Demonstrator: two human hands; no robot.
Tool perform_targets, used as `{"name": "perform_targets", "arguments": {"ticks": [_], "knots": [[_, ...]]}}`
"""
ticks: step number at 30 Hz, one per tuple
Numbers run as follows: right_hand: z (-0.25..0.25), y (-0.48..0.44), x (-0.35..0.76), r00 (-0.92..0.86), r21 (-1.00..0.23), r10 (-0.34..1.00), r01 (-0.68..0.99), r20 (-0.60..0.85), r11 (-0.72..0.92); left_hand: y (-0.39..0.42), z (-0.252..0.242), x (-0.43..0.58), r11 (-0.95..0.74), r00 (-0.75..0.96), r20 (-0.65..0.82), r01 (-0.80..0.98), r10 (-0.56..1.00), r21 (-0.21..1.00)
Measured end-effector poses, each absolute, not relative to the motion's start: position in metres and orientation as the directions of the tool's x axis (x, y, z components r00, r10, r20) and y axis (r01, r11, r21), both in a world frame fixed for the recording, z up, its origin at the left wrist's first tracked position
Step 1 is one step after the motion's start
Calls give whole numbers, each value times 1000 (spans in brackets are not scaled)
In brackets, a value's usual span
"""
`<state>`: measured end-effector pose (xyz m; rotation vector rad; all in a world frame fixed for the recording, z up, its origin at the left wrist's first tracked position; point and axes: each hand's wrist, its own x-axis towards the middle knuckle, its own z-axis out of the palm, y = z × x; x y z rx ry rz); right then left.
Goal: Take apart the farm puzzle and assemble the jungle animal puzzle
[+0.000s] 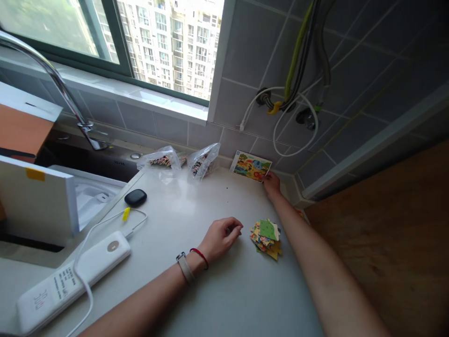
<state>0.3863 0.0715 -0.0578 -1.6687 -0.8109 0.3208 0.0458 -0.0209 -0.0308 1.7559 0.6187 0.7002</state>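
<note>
A colourful picture card [250,166] with cartoon animals and a white border leans against the tiled wall at the back of the counter. My right hand [271,184] reaches out to its lower right corner and grips it, the fingertips partly hidden. On the countertop my left hand [220,238] rests with its fingers curled in and the thumb near them, nothing visible in it. Just right of that hand lies a loose pile of jigsaw puzzle pieces [267,238], a green one on top.
Two clear plastic bags [204,163] with patterned pieces inside sit along the back wall. To the left are a white power bank [75,281] with a cable, a black oval case [135,197], and a sink [115,168] with a tap [66,89] and boxes over it.
</note>
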Motion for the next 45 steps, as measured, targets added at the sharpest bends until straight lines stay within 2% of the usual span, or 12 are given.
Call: {"name": "perform_targets", "arguments": {"ticks": [7,13,17,20,23,25,28,31,35,40,45], "knots": [[-52,80,384,843,-932,501,319,195,-173,-21,-30,46,-285,695,133,107,706,952],[-33,53,370,873,-943,433,307,227,-125,-21,-31,45,-313,700,115,162,705,936],[-15,-6,340,820,-943,494,334,289,-2,-20,-29,45,-322,709,105,179,698,930],[-6,-64,309,675,-912,636,391,374,122,-20,-27,45,-326,713,98,190,694,926],[-5,-104,284,482,-870,798,481,361,103,-20,-27,45,-340,699,113,194,706,920],[-10,-114,276,414,-857,844,506,341,97,-20,-27,45,-355,695,123,201,709,913],[-18,-113,274,397,-877,866,471,304,92,-22,-26,45,-381,697,131,217,705,899],[-25,-113,278,429,-930,865,353,260,104,-24,-27,43,-437,679,188,216,710,873],[-29,-119,281,453,-968,864,210,219,135,-7,-32,39,-592,668,311,241,676,769],[-28,-120,282,455,-974,863,160,219,163,57,-36,55,-677,625,343,435,701,594],[-27,-121,282,450,-957,850,215,274,194,116,-36,98,-672,621,329,462,711,579]]}}
